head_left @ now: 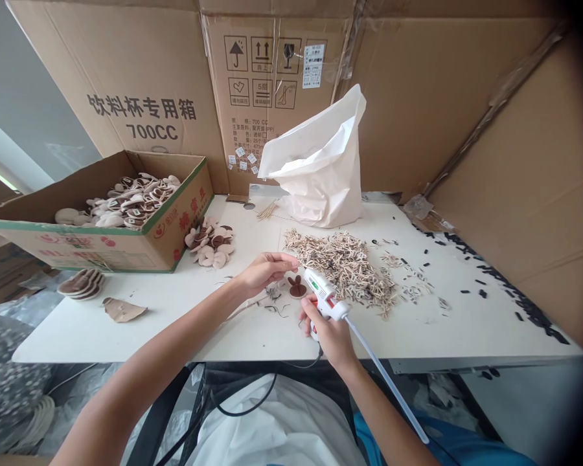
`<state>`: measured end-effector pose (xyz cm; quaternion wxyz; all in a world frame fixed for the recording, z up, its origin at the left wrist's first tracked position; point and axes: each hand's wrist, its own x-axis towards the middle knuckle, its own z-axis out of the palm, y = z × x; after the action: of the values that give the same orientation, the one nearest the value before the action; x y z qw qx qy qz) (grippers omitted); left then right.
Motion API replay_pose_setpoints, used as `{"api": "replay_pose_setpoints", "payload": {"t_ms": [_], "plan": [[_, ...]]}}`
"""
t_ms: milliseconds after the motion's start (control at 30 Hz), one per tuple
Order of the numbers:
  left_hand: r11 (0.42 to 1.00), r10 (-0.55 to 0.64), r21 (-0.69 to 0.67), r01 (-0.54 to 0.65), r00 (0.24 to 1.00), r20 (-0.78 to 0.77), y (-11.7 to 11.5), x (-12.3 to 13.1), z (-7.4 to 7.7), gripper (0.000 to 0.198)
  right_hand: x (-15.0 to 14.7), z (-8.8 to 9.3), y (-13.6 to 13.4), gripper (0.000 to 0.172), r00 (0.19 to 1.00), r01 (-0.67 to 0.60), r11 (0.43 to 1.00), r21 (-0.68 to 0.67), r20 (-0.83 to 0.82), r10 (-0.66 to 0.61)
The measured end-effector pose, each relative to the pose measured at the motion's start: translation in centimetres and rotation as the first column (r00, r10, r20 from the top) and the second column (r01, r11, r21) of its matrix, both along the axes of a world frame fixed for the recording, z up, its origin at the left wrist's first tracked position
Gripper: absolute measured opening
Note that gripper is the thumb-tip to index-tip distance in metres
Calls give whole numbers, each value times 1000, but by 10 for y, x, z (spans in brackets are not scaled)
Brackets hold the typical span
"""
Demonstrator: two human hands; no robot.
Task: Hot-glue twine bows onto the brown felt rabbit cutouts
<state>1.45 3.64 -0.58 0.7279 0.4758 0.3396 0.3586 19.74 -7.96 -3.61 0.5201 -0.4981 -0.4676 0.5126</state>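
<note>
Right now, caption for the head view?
Right hand points a white glue gun at a brown eared piece on the table; left hand reaches the pile of small pale pieces.

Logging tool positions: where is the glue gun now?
Head view, centre: the glue gun is held in the right hand, its nozzle beside the small brown piece.
</note>
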Motion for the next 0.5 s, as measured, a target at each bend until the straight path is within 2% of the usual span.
{"api": "replay_pose_setpoints", "payload": {"t_ms": [500], "plan": [[1000, 8, -5, -8, 1000, -9, 0, 1, 1, 28, 0, 1, -1, 33, 1000, 8, 1000, -14, -19, -9]]}}
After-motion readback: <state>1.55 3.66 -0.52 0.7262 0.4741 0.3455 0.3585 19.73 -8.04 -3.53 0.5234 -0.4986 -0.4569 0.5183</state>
